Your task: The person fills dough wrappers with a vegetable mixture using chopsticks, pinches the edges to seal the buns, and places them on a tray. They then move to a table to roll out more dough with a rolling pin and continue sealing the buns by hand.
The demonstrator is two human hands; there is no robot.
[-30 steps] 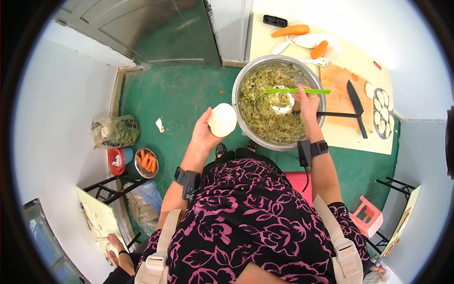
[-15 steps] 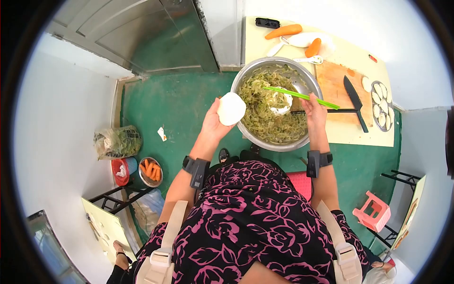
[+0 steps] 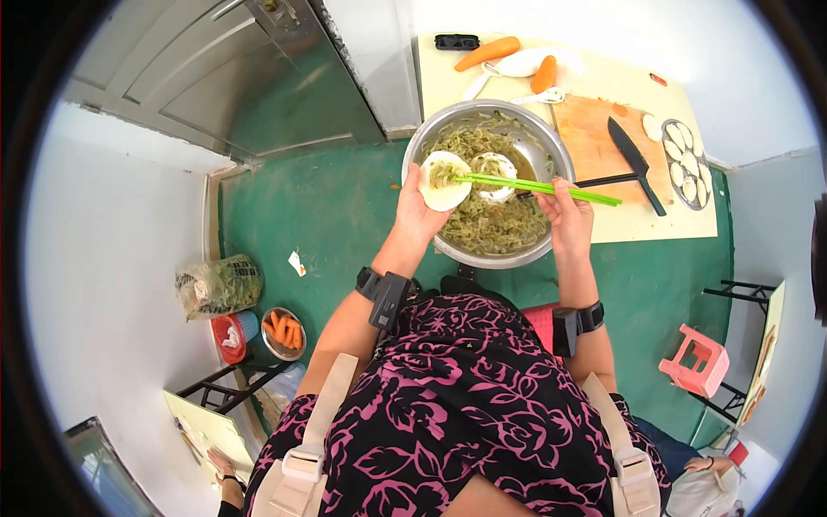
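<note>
My left hand (image 3: pixel 417 209) is closed on the edge of a round white dumpling wrapper (image 3: pixel 445 198), held over the left rim of a large metal bowl (image 3: pixel 419 138). A small clump of green shredded filling (image 3: pixel 444 175) lies on the wrapper. Bright green chopsticks (image 3: pixel 534 185) are gripped in my right hand (image 3: pixel 564 215), their tips at that clump. Inside the bowl is more shredded filling (image 3: pixel 504 234), with a white round dish (image 3: pixel 500 177) sitting in it. A black handle (image 3: pixel 594 182) reaches out over the bowl's right side.
Right of the bowl, a cutting board (image 3: pixel 594 142) bears a black knife (image 3: pixel 629 148). Beyond it, a round tray (image 3: pixel 705 191) holds several dumplings. Carrots (image 3: pixel 488 53) and a peeler (image 3: pixel 476 84) lie behind. A pink stool (image 3: pixel 696 360) stands right; other people's hands (image 3: pixel 226 463) show at the lower edges.
My left hand has brought the wrapper right, over the bowl's rim. The chopsticks have gone from the bowl to the wrapper, where filling now lies. The whole view has shifted slightly.
</note>
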